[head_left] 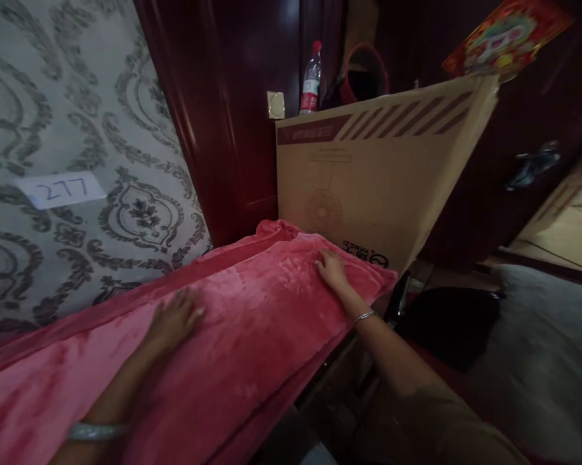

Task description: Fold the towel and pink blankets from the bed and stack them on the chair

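Observation:
A pink plush blanket (252,323) is spread over a long, narrow surface that runs from the lower left to the cardboard box (368,174). On the middle of the blanket lies my left hand (177,318), palm down and somewhat blurred, its fingers stretched out. My right hand (332,268) rests flat near the blanket's far right corner, close to the box, with its fingers apart. Neither hand grips anything that I can see. Along the wall side, a darker pink layer shows beneath the blanket's edge.
Grey patterned wallpaper (140,213) with a paper marked 277 (62,190) borders the left. A red-capped bottle (312,81) stands behind the box's top edge. To the right are a black seat-like shape (450,323), a grey cover (537,361) and a dark door with a handle (533,165).

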`<move>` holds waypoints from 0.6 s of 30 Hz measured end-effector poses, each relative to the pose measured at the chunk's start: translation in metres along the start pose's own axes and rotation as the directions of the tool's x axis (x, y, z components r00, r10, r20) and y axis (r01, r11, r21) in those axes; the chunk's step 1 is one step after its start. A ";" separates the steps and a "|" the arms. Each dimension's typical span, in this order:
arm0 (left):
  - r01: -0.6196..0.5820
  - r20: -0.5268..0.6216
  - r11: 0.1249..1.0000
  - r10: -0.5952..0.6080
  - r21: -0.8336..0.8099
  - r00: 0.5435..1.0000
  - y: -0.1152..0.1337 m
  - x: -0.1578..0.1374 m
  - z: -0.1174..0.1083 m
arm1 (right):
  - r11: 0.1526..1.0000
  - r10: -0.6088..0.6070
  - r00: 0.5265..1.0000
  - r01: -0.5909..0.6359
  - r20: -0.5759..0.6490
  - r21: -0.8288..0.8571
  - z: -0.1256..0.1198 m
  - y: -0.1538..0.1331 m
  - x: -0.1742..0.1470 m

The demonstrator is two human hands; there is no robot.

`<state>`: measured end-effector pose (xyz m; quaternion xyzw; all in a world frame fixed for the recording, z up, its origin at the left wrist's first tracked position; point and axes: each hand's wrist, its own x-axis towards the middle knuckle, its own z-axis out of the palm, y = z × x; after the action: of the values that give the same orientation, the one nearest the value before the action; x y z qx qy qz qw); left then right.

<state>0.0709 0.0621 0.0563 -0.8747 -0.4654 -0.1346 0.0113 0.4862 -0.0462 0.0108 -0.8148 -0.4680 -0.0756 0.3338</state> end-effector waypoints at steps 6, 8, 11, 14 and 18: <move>-0.225 0.198 0.974 0.226 -0.026 0.954 0.072 0.000 0.034 | 0.944 0.328 0.906 -0.325 -0.268 0.056 -0.050 0.077 -0.022; -0.249 0.187 0.968 0.251 -0.031 0.950 0.079 -0.005 0.045 | 0.922 0.387 0.865 -0.370 -0.319 0.114 -0.054 0.094 -0.036; -0.260 0.146 0.965 0.260 -0.025 0.954 0.077 -0.010 0.054 | 0.878 0.476 0.810 -0.420 -0.342 0.228 -0.047 0.110 -0.054; -0.258 0.146 0.966 0.259 -0.025 0.955 0.074 -0.010 0.054 | 0.824 0.550 0.779 -0.449 -0.301 0.346 -0.035 0.120 -0.062; -0.256 0.120 0.964 0.263 -0.070 0.957 0.072 -0.008 0.053 | 0.767 0.583 0.785 -0.447 -0.209 0.460 -0.028 0.126 -0.065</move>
<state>0.1369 0.0224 0.0103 -0.9351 -0.3426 -0.0877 -0.0245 0.5576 -0.1522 -0.0558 -0.8046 -0.1629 -0.0253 0.5705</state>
